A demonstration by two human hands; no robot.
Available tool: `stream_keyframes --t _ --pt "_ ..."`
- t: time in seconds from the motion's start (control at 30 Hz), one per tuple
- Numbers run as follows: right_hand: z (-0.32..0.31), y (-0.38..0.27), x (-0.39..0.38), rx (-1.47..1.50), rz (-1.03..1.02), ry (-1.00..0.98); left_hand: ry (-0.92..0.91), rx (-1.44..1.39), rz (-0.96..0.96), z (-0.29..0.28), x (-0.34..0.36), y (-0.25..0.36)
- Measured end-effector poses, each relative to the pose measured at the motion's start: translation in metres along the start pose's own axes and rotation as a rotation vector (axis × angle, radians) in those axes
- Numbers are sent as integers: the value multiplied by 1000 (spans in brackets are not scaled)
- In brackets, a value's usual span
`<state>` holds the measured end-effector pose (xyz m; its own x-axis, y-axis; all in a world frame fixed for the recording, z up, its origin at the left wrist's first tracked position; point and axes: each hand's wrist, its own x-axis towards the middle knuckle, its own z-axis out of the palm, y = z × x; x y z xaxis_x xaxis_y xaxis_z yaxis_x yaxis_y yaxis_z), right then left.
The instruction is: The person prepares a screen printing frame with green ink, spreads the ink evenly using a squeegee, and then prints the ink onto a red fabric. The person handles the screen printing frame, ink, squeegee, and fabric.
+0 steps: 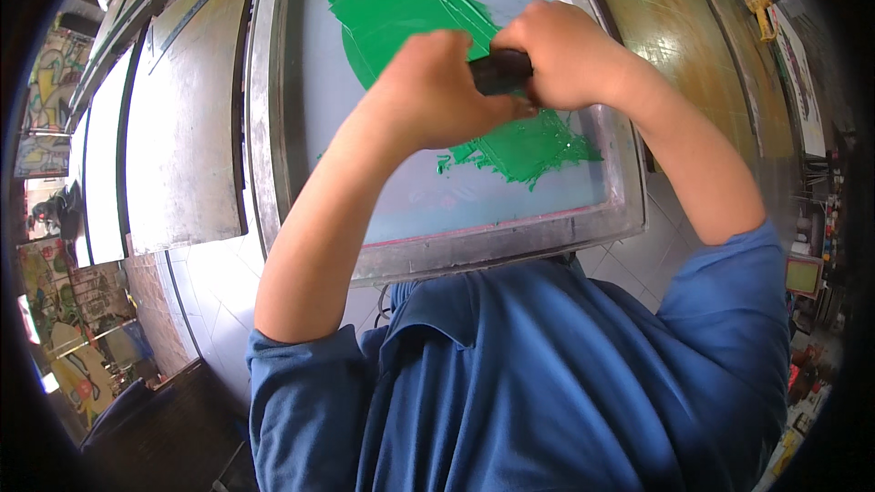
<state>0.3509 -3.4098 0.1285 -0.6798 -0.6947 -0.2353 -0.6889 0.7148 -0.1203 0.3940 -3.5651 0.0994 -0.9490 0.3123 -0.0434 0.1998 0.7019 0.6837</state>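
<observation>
A framed screen with a metal border (629,200) lies before me, with thick green ink (401,9) spread unevenly across its pale mesh. My left hand (437,96) and my right hand (565,55) both grip a black bar (499,71) held crosswise over the ink, the right a little farther from me. My hands and forearms hide part of the green patch, and whatever is below the bar cannot be made out.
Pale boards (182,128) flank the frame on the left, yellowish ones (674,36) on the right. A yellow tool (763,9) sits at the far upper right. Tiled floor (205,296) shows below. Cluttered items line both outer edges.
</observation>
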Motion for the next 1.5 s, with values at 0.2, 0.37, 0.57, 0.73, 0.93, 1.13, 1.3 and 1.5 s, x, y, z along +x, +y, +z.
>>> stream_keyframes --t 0.2,0.37,0.57,0.73,0.93,1.13,1.3,1.5 --pt "5 50 -16 537 166 242 614 -212 -6 -45 -31 -54" --pt "35 92 -23 903 588 344 799 -67 -312 -64 -62 -113" --pt "61 111 -36 1448 596 320 625 142 -673 -48 -95 -181" --pt "75 118 -40 1720 535 399 542 257 -581 -36 -100 -201" --pt "78 127 -29 1811 522 409 387 -342 -666 -47 -98 -191" --pt "76 120 -20 1829 592 459 431 -498 -621 -44 -100 -201" --pt "75 125 -20 1726 657 414 443 -540 -575 -44 -98 -196" --pt "82 130 -20 1732 680 492 469 -509 -574 -44 -98 -196"
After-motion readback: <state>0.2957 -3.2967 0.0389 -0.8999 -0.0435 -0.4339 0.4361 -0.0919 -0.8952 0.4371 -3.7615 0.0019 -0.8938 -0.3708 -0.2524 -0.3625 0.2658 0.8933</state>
